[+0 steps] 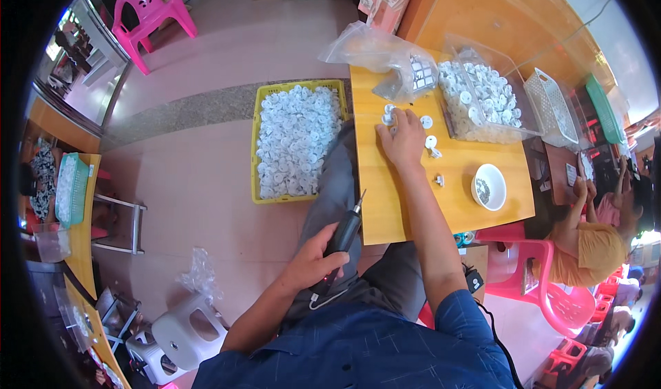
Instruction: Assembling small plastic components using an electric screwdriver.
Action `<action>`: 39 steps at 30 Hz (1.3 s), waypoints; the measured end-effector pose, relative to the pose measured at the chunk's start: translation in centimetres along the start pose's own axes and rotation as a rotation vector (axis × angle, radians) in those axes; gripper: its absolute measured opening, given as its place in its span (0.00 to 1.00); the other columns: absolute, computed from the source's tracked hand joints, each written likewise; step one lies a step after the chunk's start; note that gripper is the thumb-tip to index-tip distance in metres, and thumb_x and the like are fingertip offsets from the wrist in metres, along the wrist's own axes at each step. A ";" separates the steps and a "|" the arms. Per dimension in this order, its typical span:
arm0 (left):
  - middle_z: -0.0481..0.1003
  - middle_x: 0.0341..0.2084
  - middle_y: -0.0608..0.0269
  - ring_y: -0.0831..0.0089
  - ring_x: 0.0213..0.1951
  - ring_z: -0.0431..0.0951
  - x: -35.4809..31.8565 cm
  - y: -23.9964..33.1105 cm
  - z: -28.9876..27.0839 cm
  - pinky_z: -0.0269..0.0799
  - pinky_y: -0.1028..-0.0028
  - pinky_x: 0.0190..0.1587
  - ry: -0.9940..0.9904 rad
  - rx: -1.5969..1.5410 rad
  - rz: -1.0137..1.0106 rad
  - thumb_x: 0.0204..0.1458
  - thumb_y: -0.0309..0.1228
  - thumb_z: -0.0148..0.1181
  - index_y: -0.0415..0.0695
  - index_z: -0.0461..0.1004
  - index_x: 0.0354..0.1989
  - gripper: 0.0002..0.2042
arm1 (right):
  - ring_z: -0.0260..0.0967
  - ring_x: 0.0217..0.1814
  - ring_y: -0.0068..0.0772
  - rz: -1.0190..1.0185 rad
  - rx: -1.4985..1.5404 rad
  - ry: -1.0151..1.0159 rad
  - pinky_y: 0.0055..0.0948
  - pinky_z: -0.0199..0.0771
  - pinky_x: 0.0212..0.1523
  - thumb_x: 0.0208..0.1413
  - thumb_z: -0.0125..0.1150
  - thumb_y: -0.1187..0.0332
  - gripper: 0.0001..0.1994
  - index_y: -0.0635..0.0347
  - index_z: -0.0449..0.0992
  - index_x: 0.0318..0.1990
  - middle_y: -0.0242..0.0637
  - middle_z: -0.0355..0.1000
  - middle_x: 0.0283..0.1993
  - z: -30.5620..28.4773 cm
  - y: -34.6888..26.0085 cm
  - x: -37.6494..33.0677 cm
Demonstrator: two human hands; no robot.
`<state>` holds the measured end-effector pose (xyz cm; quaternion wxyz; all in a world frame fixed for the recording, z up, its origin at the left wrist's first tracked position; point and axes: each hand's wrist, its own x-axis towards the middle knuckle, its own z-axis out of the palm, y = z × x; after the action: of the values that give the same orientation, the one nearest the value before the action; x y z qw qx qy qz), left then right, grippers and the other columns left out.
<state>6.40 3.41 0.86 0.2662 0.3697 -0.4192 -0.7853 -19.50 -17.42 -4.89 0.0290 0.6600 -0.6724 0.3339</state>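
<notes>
My left hand (313,257) grips a black electric screwdriver (342,237) over my lap, its bit pointing up toward the table edge. My right hand (403,139) reaches across the small wooden table (372,203) and rests on a white plastic part (389,115). More white parts (431,144) lie loose just right of that hand. A white bowl (488,186) with small dark screws stands near the table's right side. A clear bag full of white parts (482,100) sits at the table's far right.
A yellow crate (256,148) heaped with white parts stands on the floor left of the table. A crumpled clear bag (375,48) lies at the table's far edge. Another person (585,244) sits on a pink chair at right. A white stool (186,330) and a pink chair (148,7) stand on the floor.
</notes>
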 end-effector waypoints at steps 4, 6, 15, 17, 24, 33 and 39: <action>0.70 0.33 0.67 0.80 0.26 0.75 0.1 0.2 0.1 0.72 0.79 0.28 0.020 -0.004 -0.004 0.59 0.28 0.58 0.41 0.57 0.70 0.30 | 0.72 0.53 0.54 0.136 -0.007 -0.135 0.50 0.70 0.53 0.49 0.70 0.59 0.25 0.57 0.75 0.54 0.49 0.74 0.51 -0.7 -0.6 2.1; 0.70 0.33 0.67 0.81 0.26 0.75 0.2 0.3 0.0 0.72 0.79 0.27 0.022 -0.004 -0.002 0.59 0.28 0.58 0.41 0.57 0.70 0.30 | 0.73 0.52 0.53 0.137 -0.029 -0.082 0.49 0.71 0.52 0.50 0.69 0.59 0.23 0.56 0.75 0.53 0.49 0.75 0.49 -0.8 -1.3 2.5; 0.71 0.34 0.68 0.81 0.27 0.75 0.5 0.3 -0.6 0.71 0.79 0.28 0.028 -0.015 0.028 0.59 0.28 0.58 0.43 0.56 0.71 0.30 | 0.76 0.46 0.50 0.077 -0.051 -0.098 0.46 0.77 0.46 0.55 0.65 0.65 0.11 0.53 0.81 0.45 0.43 0.77 0.44 0.6 -0.1 4.3; 0.71 0.34 0.68 0.81 0.27 0.75 0.0 0.8 -0.6 0.71 0.79 0.28 0.044 -0.009 0.033 0.59 0.27 0.58 0.43 0.56 0.71 0.31 | 0.76 0.45 0.50 0.084 -0.004 -0.072 0.45 0.78 0.45 0.55 0.64 0.66 0.09 0.53 0.81 0.43 0.42 0.78 0.42 1.0 0.4 4.5; 0.74 0.35 0.61 0.75 0.30 0.78 -4.1 4.4 0.3 0.74 0.75 0.34 0.113 0.040 0.103 0.56 0.25 0.59 0.39 0.54 0.71 0.33 | 0.75 0.34 0.35 0.223 0.560 -0.043 0.33 0.75 0.36 0.59 0.62 0.72 0.08 0.57 0.82 0.45 0.36 0.79 0.38 1.8 3.5 5.1; 0.75 0.38 0.58 0.73 0.32 0.77 -7.8 5.1 3.4 0.75 0.73 0.37 0.239 -0.019 0.214 0.55 0.22 0.55 0.39 0.52 0.72 0.34 | 0.68 0.31 0.19 0.694 1.550 -0.295 0.23 0.70 0.32 0.66 0.57 0.67 0.12 0.53 0.75 0.55 0.25 0.75 0.37 -2.3 5.2 5.0; 0.73 0.36 0.61 0.74 0.31 0.76 -6.6 1.7 6.8 0.75 0.74 0.37 0.144 -0.016 0.111 0.58 0.23 0.55 0.42 0.53 0.72 0.32 | 0.73 0.38 0.20 0.620 1.518 -0.339 0.25 0.75 0.39 0.67 0.56 0.66 0.12 0.51 0.74 0.55 0.24 0.76 0.40 -2.5 6.2 3.9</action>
<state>5.00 10.47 7.23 0.3416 0.3992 -0.4125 -0.7442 -26.56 -20.22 -3.63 -0.6180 0.3268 -0.4112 0.5849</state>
